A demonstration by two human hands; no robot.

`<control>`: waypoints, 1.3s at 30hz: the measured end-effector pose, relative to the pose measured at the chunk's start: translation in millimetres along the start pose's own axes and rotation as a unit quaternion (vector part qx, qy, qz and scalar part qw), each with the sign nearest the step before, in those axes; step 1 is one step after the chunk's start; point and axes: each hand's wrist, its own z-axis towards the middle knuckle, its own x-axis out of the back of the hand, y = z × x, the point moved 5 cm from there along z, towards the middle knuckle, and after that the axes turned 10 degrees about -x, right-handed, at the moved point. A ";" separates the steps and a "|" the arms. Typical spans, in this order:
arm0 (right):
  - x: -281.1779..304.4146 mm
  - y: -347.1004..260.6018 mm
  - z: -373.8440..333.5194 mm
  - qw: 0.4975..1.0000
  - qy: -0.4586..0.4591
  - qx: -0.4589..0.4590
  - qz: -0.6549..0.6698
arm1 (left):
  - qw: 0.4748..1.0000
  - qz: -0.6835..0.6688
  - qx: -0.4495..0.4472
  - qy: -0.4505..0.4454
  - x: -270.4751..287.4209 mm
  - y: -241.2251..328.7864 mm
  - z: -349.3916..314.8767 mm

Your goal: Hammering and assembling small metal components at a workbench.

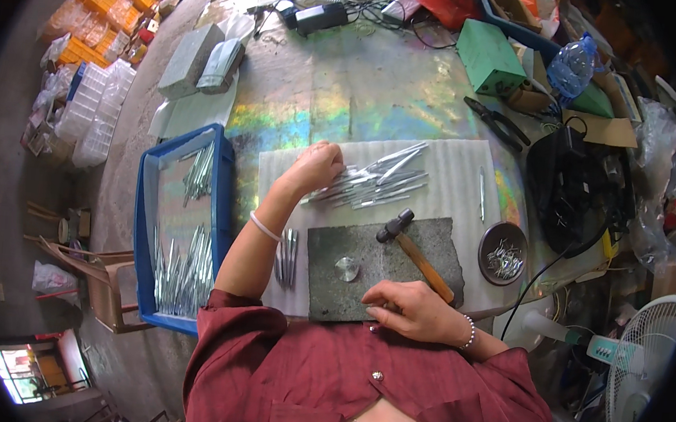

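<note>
At the left end of a loose pile of silver metal rods (379, 184), my left hand (317, 166) is closed, its fingers curled down; whatever it grips is hidden. My right hand (417, 312) hovers at the front edge of a dark stone-like slab (332, 301), fingers half bent with a small gap to the thumb and nothing seen between them. On the slab are a round shiny metal piece (346, 269) and a hammer (417, 256) with a wooden handle, its head pointing away from me. Several darker rods (286, 258) lie side by side left of the slab.
A blue tray (223, 195) with bundled rods stands at left. On the white foam sheet (467, 161) lie a single rod (482, 194) and a round bowl (482, 256) of small metal bits. Pliers (498, 123), a black bag (563, 187) and a fan (642, 350) are at right.
</note>
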 end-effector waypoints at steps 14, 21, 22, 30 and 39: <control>2.4 -7.5 -0.5 0.996 0.038 0.029 -0.080 | 0.998 0.012 -0.054 -0.031 21.9 -0.5 5.1; 51.6 1.7 -12.9 0.940 0.254 -0.078 -0.214 | 0.936 -0.102 -0.028 0.336 115.6 83.2 -51.2; 49.8 2.1 -12.0 0.940 0.252 -0.078 -0.216 | 0.935 -0.103 -0.027 0.337 115.1 92.9 -61.7; 32.0 6.9 -6.2 0.861 0.249 -0.118 -0.427 | 0.912 -0.133 -0.055 0.384 59.5 140.7 -160.7; 89.8 36.8 -30.6 0.899 0.319 -0.098 -0.282 | 0.922 -0.172 -0.021 0.346 9.8 128.1 -192.3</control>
